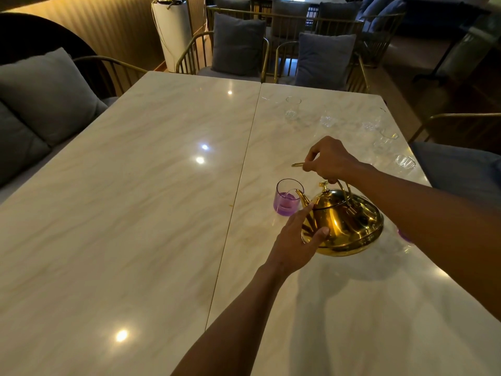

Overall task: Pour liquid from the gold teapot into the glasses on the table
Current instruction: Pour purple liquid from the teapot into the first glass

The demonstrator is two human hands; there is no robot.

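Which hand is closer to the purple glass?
Left. The left hand rests on the gold teapot just below the purple glass; the right hand holds the handle above, slightly farther off.

Right hand (329, 158): arm comes in from the right edge, wrist bent down, fingers (311, 158) curled closed around the gold teapot (349, 223) handle from above. Left hand (298, 240): forearm up from bottom centre, palm against the teapot's near side, thumb and fingers spread flat, not wrapped.
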